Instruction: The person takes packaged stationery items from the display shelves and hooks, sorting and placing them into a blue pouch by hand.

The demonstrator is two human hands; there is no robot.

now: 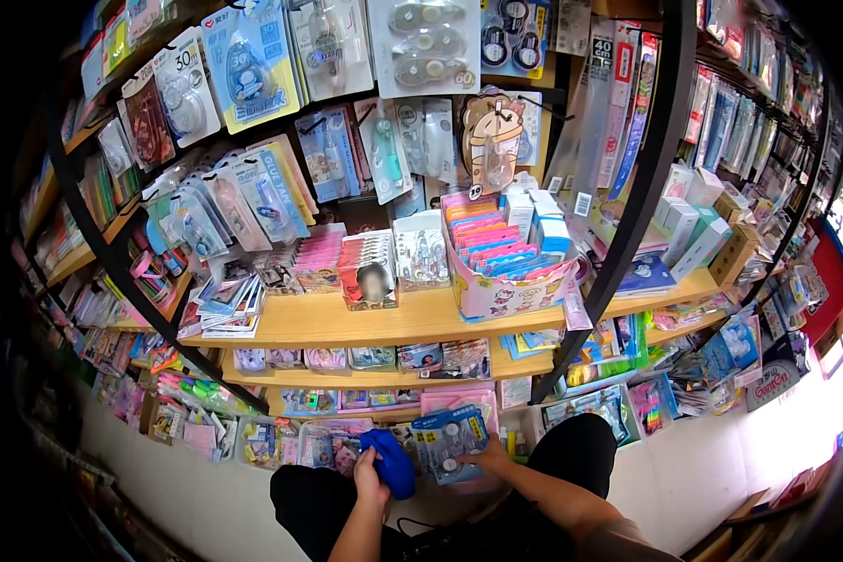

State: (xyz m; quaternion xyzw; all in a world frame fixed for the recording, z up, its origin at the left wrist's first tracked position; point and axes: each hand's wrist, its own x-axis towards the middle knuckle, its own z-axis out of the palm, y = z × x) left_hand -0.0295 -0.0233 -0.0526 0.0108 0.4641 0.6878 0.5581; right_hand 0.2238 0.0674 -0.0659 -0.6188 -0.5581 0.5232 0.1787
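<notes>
My left hand (369,478) is closed on a bunched blue cloth (390,461), low in the middle of the view. Just to the right, my right hand (490,457) grips the right edge of a blue blister pack (448,444) with round pieces showing through its clear front. The pack is tilted and lies over a pink bin (468,399) on the floor level. Cloth and pack are close together, with a small gap between them.
Above stands a wooden shelf (384,323) with a patterned box (510,295) of colourful packets. Packaged correction tapes (428,42) hang higher up. A black post (642,187) rises at the right. Floor bins (342,442) line the shelf's foot, before my knees.
</notes>
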